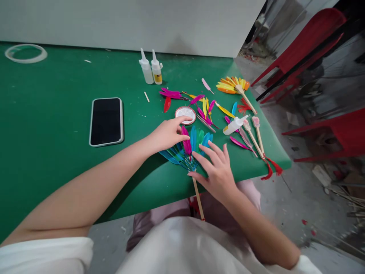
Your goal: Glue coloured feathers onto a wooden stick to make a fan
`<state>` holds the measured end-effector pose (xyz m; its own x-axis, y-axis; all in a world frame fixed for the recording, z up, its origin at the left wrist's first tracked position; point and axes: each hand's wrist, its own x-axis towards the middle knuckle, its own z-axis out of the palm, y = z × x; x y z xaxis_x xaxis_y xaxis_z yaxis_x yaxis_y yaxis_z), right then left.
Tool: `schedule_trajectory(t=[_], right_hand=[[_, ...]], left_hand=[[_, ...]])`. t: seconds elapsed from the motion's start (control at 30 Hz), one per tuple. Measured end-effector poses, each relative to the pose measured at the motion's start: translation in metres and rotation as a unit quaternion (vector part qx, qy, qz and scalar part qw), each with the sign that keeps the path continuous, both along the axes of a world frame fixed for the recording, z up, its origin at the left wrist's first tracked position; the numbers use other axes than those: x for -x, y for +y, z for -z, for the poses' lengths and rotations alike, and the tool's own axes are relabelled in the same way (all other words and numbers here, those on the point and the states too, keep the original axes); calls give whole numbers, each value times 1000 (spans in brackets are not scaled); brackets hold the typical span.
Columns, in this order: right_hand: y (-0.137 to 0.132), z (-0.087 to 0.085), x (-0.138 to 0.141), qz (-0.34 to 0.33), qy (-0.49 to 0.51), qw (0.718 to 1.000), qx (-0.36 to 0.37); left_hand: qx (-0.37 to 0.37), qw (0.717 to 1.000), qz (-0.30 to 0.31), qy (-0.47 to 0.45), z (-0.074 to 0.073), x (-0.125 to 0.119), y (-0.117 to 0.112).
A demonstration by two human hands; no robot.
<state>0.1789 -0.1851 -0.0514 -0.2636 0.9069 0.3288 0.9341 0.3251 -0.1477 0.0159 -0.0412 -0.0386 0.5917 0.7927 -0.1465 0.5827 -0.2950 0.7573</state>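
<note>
A feather fan (171,155) of blue and green feathers with one magenta feather (186,142) in its middle lies at the table's front edge. Its wooden stick handle (198,198) juts out over my lap. My left hand (168,133) is open above the fan's upper left, thumb by the magenta feather's tip. Its index finger reaches onto a small round dish (182,111) with white stuff inside. Over the fan's right side, my right hand (215,167) is open with fingers spread, fingertips at the blue-green feathers and thumb near the handle's top. Whether the fingertips press down, I cannot tell.
Loose feathers (171,93), tweezers (205,123) and a tipped glue bottle (235,125) lie beyond the fan. Two glue bottles (146,72) stand at the back. A phone (106,121) lies left, a yellow-orange fan (228,85) and tasselled sticks (258,137) right. Red chairs (310,42) stand beyond.
</note>
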Motion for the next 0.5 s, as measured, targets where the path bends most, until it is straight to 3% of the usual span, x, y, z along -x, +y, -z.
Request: schedule_trajectory(t=[0.07, 0.17, 0.5], right_hand=[[-9, 16, 8, 31, 25, 999, 12], [-12, 28, 13, 56, 40, 998, 11], [-11, 26, 14, 37, 39, 998, 24]], left_hand=[[-6, 1000, 1, -2, 2, -1, -1], [-18, 1000, -3, -6, 4, -2, -4], [-146, 989, 8, 32, 13, -5, 0]])
